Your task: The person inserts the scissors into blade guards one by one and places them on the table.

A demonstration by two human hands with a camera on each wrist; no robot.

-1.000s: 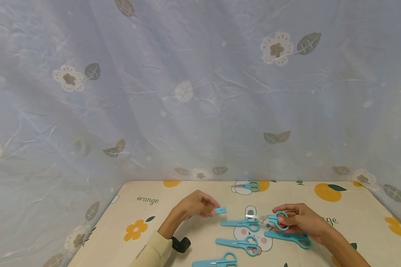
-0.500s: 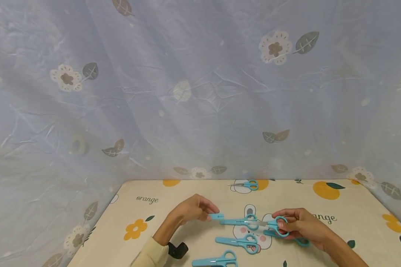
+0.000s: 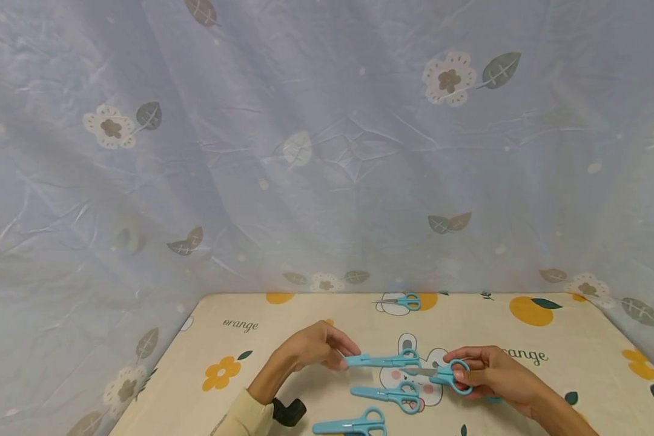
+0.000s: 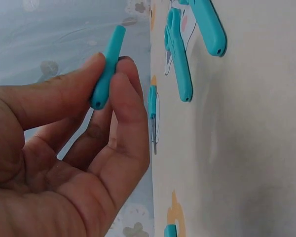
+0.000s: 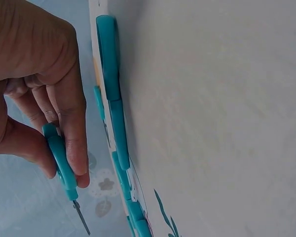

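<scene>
Between thumb and fingertips, my left hand pinches a light blue scissors cover. Its narrow tube shape shows well in the left wrist view, where the cover points up and away from the palm. My right hand pinches a pair of blue-handled scissors by the finger loops. Their bare metal blades are closed together and point left toward the cover, with a gap between them. Below the hands lies a covered pair of scissors, overlapped by the held cover in the head view.
Two more covered scissors, a middle pair and a front pair, lie nearer me. Another covered pair lies under my right hand. Uncovered scissors rest at the table's back edge. A loose cover lies beyond my left hand.
My left hand has come slightly toward me and lowered the cover, which has turned more in line with the blades. The right hand has moved slightly nearer me with the scissors.
</scene>
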